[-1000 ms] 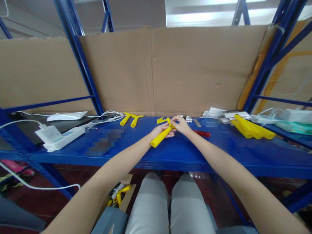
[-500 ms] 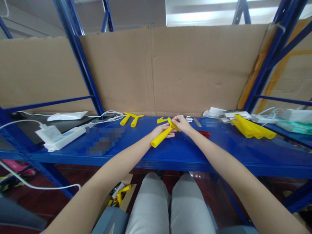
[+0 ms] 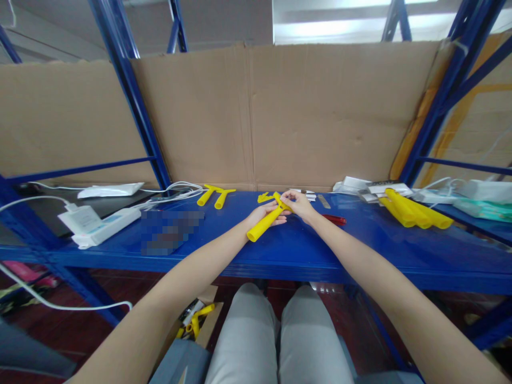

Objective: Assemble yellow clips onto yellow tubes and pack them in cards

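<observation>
A yellow T-shaped plastic handle [image 3: 262,226] is held over the middle of the blue shelf, its wide hollow end tilted toward me. My left hand [image 3: 260,214] supports it from below, fingers wrapped beneath the shaft. At its crosspiece my right hand [image 3: 296,204] pinches with thumb and fingers; any small part between those fingertips is hidden. Just behind lie small yellow plastic pieces [image 3: 264,198]. To the right of my right wrist is a red tool [image 3: 335,219], perhaps a knife, partly covered by the forearm.
Two yellow T-shaped handles [image 3: 220,200] lie at the back left, several yellow tubes [image 3: 412,210] at the right. A white power strip [image 3: 106,226] with cables stands left. Cardboard [image 3: 320,117] closes off the back. Below, a box [image 3: 208,322] contains yellow parts.
My right hand has shifted slightly left on the crosspiece, and the handle has turned a little with it. Everything else stays in place.
</observation>
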A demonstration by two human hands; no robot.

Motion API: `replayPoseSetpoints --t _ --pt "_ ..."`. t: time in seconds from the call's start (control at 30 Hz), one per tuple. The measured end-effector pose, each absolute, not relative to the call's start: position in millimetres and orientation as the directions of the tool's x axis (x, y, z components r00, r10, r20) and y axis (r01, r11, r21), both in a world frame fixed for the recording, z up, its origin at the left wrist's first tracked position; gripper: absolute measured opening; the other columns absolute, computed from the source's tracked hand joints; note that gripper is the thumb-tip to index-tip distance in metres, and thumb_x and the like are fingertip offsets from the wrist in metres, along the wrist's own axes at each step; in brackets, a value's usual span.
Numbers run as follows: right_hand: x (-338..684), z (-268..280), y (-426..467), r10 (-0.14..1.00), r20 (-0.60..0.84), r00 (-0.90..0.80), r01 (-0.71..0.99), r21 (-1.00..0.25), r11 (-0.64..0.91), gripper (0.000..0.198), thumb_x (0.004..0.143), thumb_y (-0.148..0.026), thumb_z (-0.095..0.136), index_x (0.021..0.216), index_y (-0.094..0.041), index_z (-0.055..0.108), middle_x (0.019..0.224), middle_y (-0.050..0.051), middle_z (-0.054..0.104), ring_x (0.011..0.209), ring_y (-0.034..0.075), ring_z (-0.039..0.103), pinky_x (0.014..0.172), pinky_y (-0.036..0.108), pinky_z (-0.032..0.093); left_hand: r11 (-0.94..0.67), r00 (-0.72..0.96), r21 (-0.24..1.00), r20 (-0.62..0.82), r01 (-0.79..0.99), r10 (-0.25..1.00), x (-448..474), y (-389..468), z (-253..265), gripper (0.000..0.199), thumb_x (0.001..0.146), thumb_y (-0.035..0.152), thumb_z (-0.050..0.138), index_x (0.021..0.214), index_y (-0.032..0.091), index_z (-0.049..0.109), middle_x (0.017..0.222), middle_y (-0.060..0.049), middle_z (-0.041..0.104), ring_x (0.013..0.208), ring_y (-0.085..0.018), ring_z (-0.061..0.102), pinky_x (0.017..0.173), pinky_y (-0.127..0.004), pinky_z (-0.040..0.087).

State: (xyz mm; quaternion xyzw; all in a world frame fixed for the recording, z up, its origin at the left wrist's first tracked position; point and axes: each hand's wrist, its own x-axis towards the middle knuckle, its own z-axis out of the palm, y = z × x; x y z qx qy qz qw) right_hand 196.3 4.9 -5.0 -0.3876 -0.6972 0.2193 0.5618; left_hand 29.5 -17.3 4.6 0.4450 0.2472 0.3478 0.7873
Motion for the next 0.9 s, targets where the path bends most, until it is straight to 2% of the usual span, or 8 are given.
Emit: replayPoseSetpoints --t 0.13,0.3,0.5,0.9 --pt "196.0 -5.4 5.1 0.772 0.632 -0.069 0.31 -0.721 0.619 0.016 0.073 -0.038 0.062 0.07 -0.022 0.059 0.078 0.003 0.065 0.076 0.018 0.057 0.078 0.036 0.046 0.37 0.622 0.87 -0.096 -0.327 0.777 29.1 -17.0 4.7 0.052 0.092 0.007 0.037 0.144 0.014 0.032 0.089 -0.013 0.072 0.063 -0.018 0.071 0.065 -0.028 0.058" --pt "195.3 -3.9 3.8 0.703 0.705 -0.091 0.412 -0.616 0.671 0.011 0.075 -0.033 0.06 0.07 -0.022 0.06 0.08 0.004 0.065 0.081 0.02 0.057 0.078 0.036 0.046 0.409 0.636 0.845 -0.109 -0.346 0.764 28.8 -12.8 2.9 0.052 0.092 0.01 0.043 0.142 0.016 0.034 0.092 -0.013 0.071 0.062 -0.018 0.07 0.065 -0.031 0.059" --pt "193.5 -4.0 2.2 0.68 0.727 -0.096 0.463 -0.572 0.677 0.009 0.077 -0.028 0.057 0.07 -0.022 0.057 0.078 0.004 0.061 0.079 0.02 0.056 0.075 0.035 0.045 0.39 0.619 0.86 -0.115 -0.329 0.777 28.8 -10.1 1.9 0.056 0.093 0.01 0.039 0.147 0.017 0.026 0.085 -0.011 0.071 0.059 -0.017 0.07 0.066 -0.031 0.058" --pt "191.0 -2.4 -3.1 0.639 0.758 -0.131 0.527 -0.493 0.693 0.016 0.081 -0.032 0.057 0.068 -0.023 0.054 0.08 0.004 0.06 0.08 0.02 0.054 0.076 0.034 0.044 0.403 0.617 0.843 -0.112 -0.356 0.779 30.3 -4.0 -3.5 0.054 0.09 0.012 0.049 0.142 0.02 0.034 0.091 -0.01 0.071 0.062 -0.018 0.071 0.068 -0.033 0.06"
